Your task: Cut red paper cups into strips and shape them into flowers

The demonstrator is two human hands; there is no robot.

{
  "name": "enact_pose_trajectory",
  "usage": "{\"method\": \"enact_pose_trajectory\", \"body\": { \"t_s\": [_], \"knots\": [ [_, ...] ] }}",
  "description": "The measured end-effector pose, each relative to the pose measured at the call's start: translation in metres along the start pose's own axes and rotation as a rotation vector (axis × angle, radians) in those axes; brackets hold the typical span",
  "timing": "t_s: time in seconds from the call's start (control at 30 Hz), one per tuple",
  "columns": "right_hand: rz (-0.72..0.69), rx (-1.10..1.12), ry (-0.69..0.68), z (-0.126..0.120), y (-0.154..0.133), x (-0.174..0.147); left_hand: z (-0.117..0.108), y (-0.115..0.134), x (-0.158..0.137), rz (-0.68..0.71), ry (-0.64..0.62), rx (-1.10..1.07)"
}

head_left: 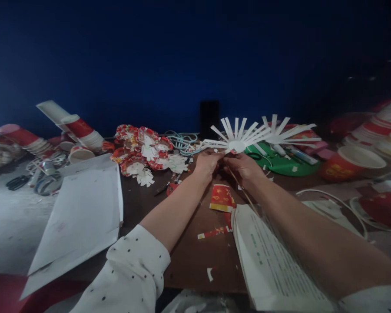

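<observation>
In the middle, my left hand (pixel 206 166) and my right hand (pixel 243 167) meet with their fingers closed. Just above the fingertips is a white paper cup cut into fanned-out strips (pixel 237 145), its strips spread like petals; both hands pinch at its base. A thin brown stick (pixel 246 195) slants from my right fingers down toward the printed sheets. Behind and to the right is a second white fringed cut-out (pixel 276 138), close to the first. Below the hands lies a red and gold piece of cup paper (pixel 221 198).
Red paper crafts with white cut-outs (pixel 143 150) are piled left of centre. Stacked paper cups (pixel 81 130) lean behind a white board (pixel 81 213). At right are a green tray (pixel 295 167), a red cup (pixel 352 163) and printed sheets (pixel 273 261). Paper scraps (pixel 210 274) dot the brown table.
</observation>
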State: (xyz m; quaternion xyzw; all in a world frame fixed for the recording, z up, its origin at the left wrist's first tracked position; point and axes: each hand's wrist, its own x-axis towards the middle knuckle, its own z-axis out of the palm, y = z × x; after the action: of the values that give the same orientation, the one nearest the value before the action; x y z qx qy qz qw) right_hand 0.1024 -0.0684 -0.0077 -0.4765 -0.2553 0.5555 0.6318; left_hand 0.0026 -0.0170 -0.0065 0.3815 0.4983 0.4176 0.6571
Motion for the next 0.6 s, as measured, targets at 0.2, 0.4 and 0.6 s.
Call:
{"method": "enact_pose_trajectory", "body": {
  "t_s": [0.2,0.4,0.6],
  "knots": [
    [-0.017,0.015,-0.015,-0.001,0.002,0.003,0.000,-0.001,-0.002,0.037,-0.046,0.003],
    [-0.015,0.056,0.010,-0.005,0.001,0.008,-0.001,0.012,-0.010,-0.008,-0.031,-0.008],
    [-0.040,0.076,-0.034,-0.007,-0.001,0.009,-0.005,0.018,-0.009,-0.012,-0.048,0.062]
  ]
}}
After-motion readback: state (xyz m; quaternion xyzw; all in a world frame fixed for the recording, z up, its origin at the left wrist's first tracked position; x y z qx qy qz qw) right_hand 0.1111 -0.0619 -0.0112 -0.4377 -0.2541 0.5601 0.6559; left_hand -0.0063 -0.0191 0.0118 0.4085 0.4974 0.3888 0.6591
